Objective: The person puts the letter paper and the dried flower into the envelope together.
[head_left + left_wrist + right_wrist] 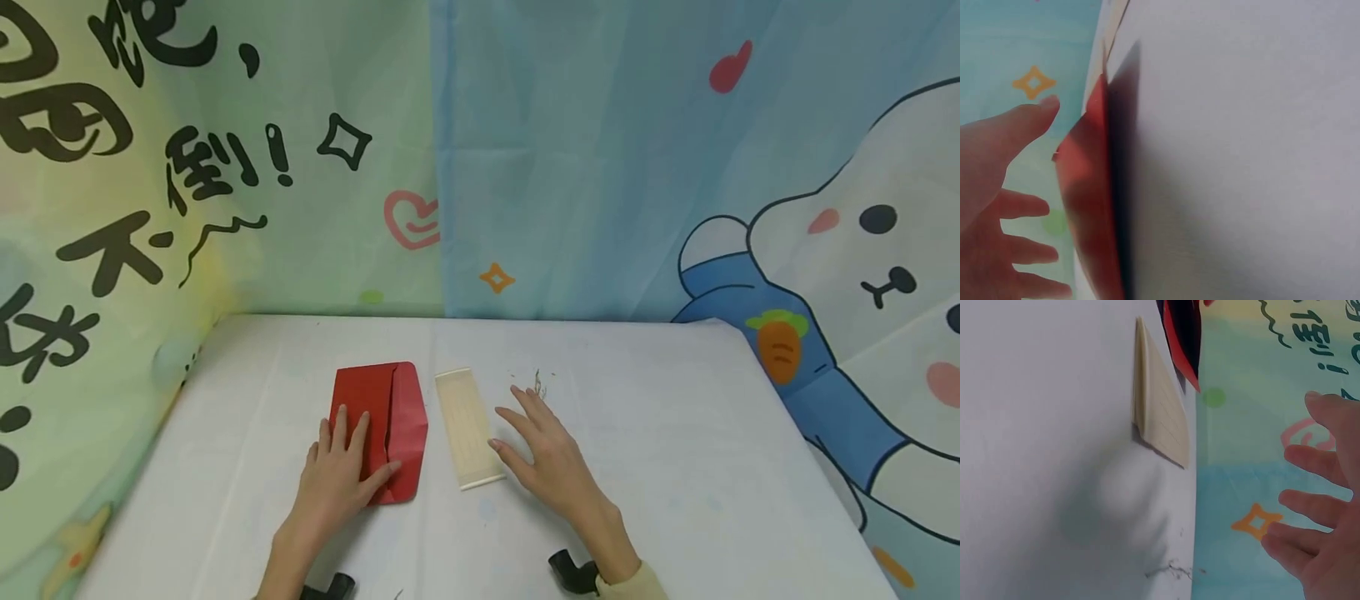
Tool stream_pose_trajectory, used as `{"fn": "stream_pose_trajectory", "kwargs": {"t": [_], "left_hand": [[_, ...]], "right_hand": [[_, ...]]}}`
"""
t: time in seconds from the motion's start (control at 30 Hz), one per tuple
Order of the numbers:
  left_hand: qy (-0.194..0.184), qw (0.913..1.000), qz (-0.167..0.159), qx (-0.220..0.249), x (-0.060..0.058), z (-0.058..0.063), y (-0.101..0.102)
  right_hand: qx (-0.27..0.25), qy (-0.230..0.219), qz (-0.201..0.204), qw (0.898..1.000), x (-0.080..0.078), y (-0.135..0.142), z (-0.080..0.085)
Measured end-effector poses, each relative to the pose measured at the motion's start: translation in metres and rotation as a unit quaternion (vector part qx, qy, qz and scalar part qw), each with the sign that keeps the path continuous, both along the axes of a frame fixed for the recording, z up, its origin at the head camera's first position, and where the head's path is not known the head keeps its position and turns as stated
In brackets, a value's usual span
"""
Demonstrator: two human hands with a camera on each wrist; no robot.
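A red paper envelope [363,400] lies on the white table with its flap spread out to the right. Over its lower left part is my left hand [333,483], fingers spread; whether they touch the paper I cannot tell. The left wrist view shows the envelope [1088,194] edge-on beside that hand [997,181]. Right of the envelope lies a flat, cream-coloured rectangular piece [467,429] with pale short ends. In the right wrist view this piece [1163,412] looks folded in layers. My right hand [551,458] hovers beside it, fingers apart, holding nothing.
Small dark twig-like marks [538,385] show on the white table [675,467] just beyond my right fingertips. A printed curtain [562,167] hangs behind the table's far edge. Black wrist mounts [573,573] show at both forearms.
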State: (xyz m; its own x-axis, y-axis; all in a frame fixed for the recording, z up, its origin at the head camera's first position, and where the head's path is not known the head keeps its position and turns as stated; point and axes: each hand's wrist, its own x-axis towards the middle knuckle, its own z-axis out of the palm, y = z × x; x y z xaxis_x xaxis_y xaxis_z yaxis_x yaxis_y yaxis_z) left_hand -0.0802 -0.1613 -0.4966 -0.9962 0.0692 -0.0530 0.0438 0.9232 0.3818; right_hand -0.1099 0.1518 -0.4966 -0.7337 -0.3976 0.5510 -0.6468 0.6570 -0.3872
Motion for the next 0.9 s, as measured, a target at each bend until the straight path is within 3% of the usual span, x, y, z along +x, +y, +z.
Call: {"fn": "stream_pose_trajectory", "kwargs": {"t": [0.53, 0.7, 0.9], "left_hand": [[-0.009, 0.9997, 0.005, 0.021, 0.008, -0.013, 0.000], [0.000, 0.9998, 0.004, 0.017, 0.009, -0.015, -0.001], [0.007, 0.9999, 0.000, 0.013, 0.010, -0.016, 0.000]], "right_hand": [[0.039, -0.020, 0.040, 0.998, 0.000, -0.044, -0.007], [0.070, -0.069, 0.047, 0.994, -0.002, -0.063, -0.003], [0.123, -0.151, 0.059, 0.979, -0.003, -0.086, 0.002]]}}
